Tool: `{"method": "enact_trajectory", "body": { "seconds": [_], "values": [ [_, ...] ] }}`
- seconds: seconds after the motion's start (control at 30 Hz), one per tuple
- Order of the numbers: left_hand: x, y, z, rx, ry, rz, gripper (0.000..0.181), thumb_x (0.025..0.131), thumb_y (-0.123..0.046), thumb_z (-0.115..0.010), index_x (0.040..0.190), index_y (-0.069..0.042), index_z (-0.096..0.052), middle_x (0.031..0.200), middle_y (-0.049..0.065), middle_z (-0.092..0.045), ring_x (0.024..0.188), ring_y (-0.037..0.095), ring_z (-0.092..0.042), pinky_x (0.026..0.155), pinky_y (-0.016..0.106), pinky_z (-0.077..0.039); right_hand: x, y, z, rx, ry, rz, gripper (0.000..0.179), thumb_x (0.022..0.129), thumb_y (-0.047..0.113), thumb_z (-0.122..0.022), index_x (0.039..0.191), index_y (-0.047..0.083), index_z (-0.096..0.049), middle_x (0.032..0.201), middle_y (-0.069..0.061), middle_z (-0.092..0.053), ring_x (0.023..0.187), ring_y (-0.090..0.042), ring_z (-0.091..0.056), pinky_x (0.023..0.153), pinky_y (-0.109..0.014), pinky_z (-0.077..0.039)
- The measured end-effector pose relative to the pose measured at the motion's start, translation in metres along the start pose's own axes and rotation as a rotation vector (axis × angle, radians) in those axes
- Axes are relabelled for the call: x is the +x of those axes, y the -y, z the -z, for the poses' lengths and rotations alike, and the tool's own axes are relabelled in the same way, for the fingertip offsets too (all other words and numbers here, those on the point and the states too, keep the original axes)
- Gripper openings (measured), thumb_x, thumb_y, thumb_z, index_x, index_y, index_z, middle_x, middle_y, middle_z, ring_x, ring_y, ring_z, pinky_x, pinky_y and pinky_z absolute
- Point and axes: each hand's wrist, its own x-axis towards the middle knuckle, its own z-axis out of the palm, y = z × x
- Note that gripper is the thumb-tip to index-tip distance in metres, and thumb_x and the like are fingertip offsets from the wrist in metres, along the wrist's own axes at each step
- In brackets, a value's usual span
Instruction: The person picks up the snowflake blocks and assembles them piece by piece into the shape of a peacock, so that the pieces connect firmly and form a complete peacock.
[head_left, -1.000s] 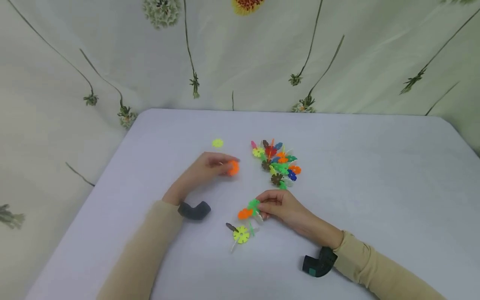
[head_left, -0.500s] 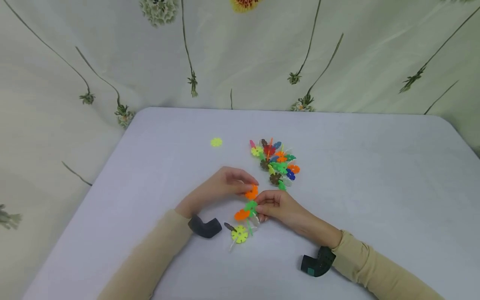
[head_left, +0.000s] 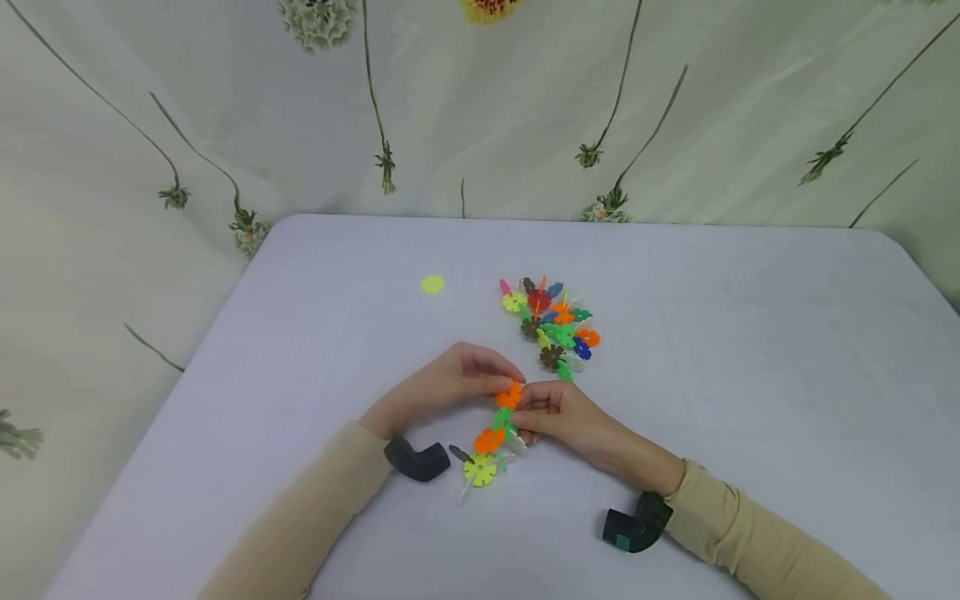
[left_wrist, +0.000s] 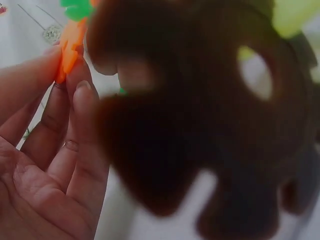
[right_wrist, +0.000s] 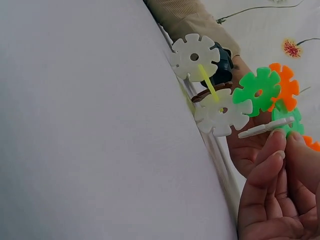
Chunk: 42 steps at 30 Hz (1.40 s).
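Note:
My left hand [head_left: 457, 382] pinches an orange notched snowflake disc [head_left: 510, 395] between thumb and fingers. That disc meets the top of a green disc [head_left: 504, 422]; whether their slots interlock cannot be told. My right hand [head_left: 562, 410] pinches the green disc, part of a joined chain. Below it the chain has another orange disc [head_left: 489, 440], a yellow disc [head_left: 480, 469] and a brown disc [head_left: 460, 453]. White discs [right_wrist: 222, 113] and a second green disc [right_wrist: 257, 92] show in the right wrist view. Close to the left wrist camera, the brown disc [left_wrist: 235, 130] hides much.
A cluster of joined multicoloured discs [head_left: 562, 335] lies just beyond my right hand. One loose yellow disc [head_left: 432, 284] is farther back on the white table [head_left: 750, 350]. Black curved pieces [head_left: 417, 461] sit at both wrists. A flower-patterned cloth [head_left: 525, 108] hangs behind.
My left hand has come right and nearer, bringing the orange disc from left of the cluster to the green disc. My right hand has barely moved and still holds the chain.

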Motion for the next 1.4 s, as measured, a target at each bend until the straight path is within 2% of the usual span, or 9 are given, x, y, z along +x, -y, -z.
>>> {"method": "enact_trajectory", "body": {
  "seconds": [0.3,0.4,0.57,0.63,0.8,0.93,1.13,1.27,1.4],
  "values": [
    [0.001,0.0,-0.004,-0.044,0.029,-0.019,0.024,0.095,-0.014,-0.057,0.115,-0.003,-0.065,0.108,0.009,-0.065,0.101,0.026,-0.057,0.088,0.038,-0.047,-0.001,-0.003,0.001,0.005,-0.029,0.015,0.015,0.091,0.006,-0.061,0.096,-0.009,-0.061,0.072,-0.005,-0.058,0.066,-0.015,-0.053,0.065,-0.021,-0.048],
    [-0.001,-0.003,-0.002,0.02,0.082,-0.068,0.032,0.095,-0.017,-0.057,0.124,-0.004,-0.059,0.119,0.005,-0.06,0.11,0.022,-0.052,0.091,0.037,-0.045,-0.001,-0.003,0.001,0.025,-0.055,0.019,0.018,0.091,0.006,-0.06,0.1,-0.01,-0.059,0.075,-0.005,-0.058,0.068,-0.016,-0.053,0.066,-0.022,-0.048],
    [-0.008,-0.014,-0.002,0.194,0.152,-0.149,0.058,0.083,-0.014,-0.069,0.136,-0.008,-0.046,0.129,-0.002,-0.05,0.112,0.018,-0.046,0.085,0.037,-0.047,0.0,-0.003,0.001,0.079,-0.102,0.008,0.019,0.092,0.004,-0.058,0.103,-0.012,-0.057,0.078,-0.005,-0.058,0.069,-0.016,-0.053,0.067,-0.022,-0.048],
    [-0.011,-0.019,-0.005,0.266,0.141,-0.144,0.065,0.08,-0.016,-0.074,0.138,-0.012,-0.045,0.13,-0.006,-0.048,0.114,0.015,-0.044,0.086,0.035,-0.047,0.001,-0.003,0.001,0.106,-0.118,0.003,0.018,0.092,0.002,-0.057,0.102,-0.012,-0.057,0.078,-0.005,-0.058,0.069,-0.015,-0.053,0.067,-0.021,-0.048],
    [-0.014,-0.027,-0.011,0.357,0.13,-0.105,0.071,0.079,-0.021,-0.076,0.14,-0.017,-0.041,0.136,-0.012,-0.041,0.12,0.009,-0.038,0.09,0.035,-0.042,0.0,-0.002,0.001,0.177,-0.133,-0.007,0.016,0.093,0.001,-0.054,0.103,-0.012,-0.056,0.08,-0.005,-0.058,0.07,-0.015,-0.052,0.067,-0.02,-0.048],
    [-0.013,-0.025,-0.014,0.425,0.116,-0.104,0.073,0.08,-0.022,-0.074,0.142,-0.02,-0.037,0.137,-0.013,-0.04,0.118,0.008,-0.039,0.088,0.033,-0.043,-0.001,-0.001,0.001,0.212,-0.157,-0.016,0.013,0.094,0.001,-0.053,0.101,-0.009,-0.057,0.081,-0.005,-0.057,0.071,-0.015,-0.052,0.067,-0.019,-0.047],
    [-0.007,-0.02,-0.022,0.548,0.016,-0.147,0.063,0.084,-0.022,-0.07,0.14,-0.018,-0.042,0.132,-0.014,-0.046,0.11,0.005,-0.044,0.081,0.028,-0.046,-0.001,0.001,0.002,0.247,-0.183,-0.023,0.008,0.094,0.002,-0.053,0.098,-0.004,-0.058,0.08,-0.004,-0.057,0.071,-0.014,-0.052,0.067,-0.02,-0.047],
    [-0.006,-0.02,-0.024,0.578,-0.045,-0.172,0.061,0.083,-0.024,-0.072,0.138,-0.015,-0.045,0.13,-0.011,-0.049,0.104,0.006,-0.048,0.079,0.028,-0.046,-0.001,0.0,0.002,0.263,-0.18,-0.004,0.007,0.094,0.001,-0.053,0.098,-0.003,-0.058,0.079,-0.005,-0.057,0.071,-0.014,-0.051,0.066,-0.02,-0.046],
    [-0.005,-0.021,-0.025,0.592,-0.075,-0.173,0.061,0.082,-0.023,-0.074,0.136,-0.014,-0.047,0.129,-0.009,-0.052,0.101,0.006,-0.05,0.079,0.028,-0.047,-0.001,0.0,0.003,0.269,-0.182,0.002,0.006,0.094,0.002,-0.053,0.097,-0.001,-0.057,0.078,-0.004,-0.056,0.07,-0.014,-0.051,0.066,-0.02,-0.046]
  ]
}}
